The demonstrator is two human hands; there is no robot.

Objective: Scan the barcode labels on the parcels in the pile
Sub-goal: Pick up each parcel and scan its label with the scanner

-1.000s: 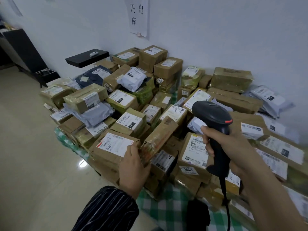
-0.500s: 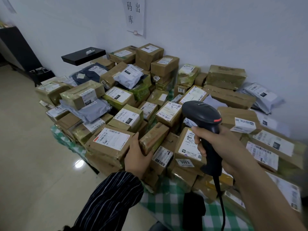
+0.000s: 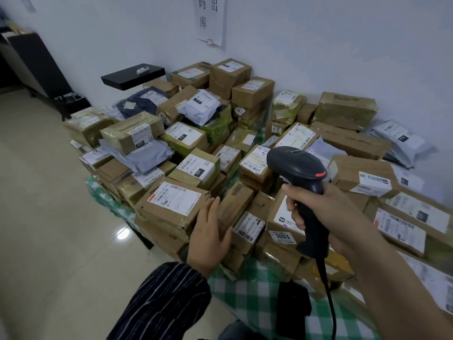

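Head cam: my right hand [image 3: 326,212] grips the scanner [image 3: 297,166], its head over the parcels [image 3: 186,141]. Left hand [image 3: 208,231] is released, fingers straight, at a narrow box [image 3: 236,203] on the near edge. Parcels sit on a checked cloth [image 3: 257,298].

Probably a parcel depot: heaped labelled parcels [image 3: 186,202]; wall notice [image 3: 210,19]

Cardboard parcels [image 3: 171,204]: dozens, lost count lol. 1 barcode scanner [image 3: 297,165]. 2 hands: left hand [image 3: 208,236], right hand [image 3: 326,212]. 1 paper sign [image 3: 210,20], 12 o'clock.
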